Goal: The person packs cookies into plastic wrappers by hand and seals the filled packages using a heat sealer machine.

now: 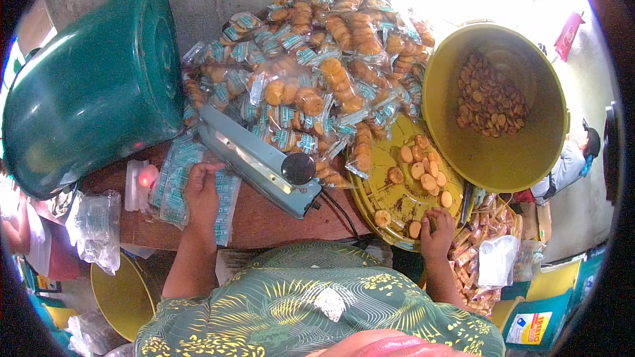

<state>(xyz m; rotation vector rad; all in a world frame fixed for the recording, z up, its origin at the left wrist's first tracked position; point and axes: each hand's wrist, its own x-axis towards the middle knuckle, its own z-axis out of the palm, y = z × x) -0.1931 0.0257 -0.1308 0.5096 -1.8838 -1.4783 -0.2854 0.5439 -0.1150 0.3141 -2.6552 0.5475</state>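
My left hand point(202, 192) rests on a stack of flat printed plastic packets point(175, 182), its thumb and forefinger close together near the stack's edge; whether it pinches one is too small to tell. Right of it lies a blue-grey bag sealer point(254, 162) with a round black knob. My right hand point(436, 233) is at the lower right rim of a yellow lid point(377, 192), fingers curled beside loose round biscuits point(428, 182). What it holds, if anything, is hidden. Behind the sealer rises a large pile of filled biscuit bags point(331, 59).
A green tub point(92, 86) lies tilted at the left. A yellow basin point(496, 158) with biscuits stands tilted at the right, above many small wrapped packs point(473, 271). A black cord point(340, 210) crosses the brown table point(291, 228). Another person point(569, 162) is at far right.
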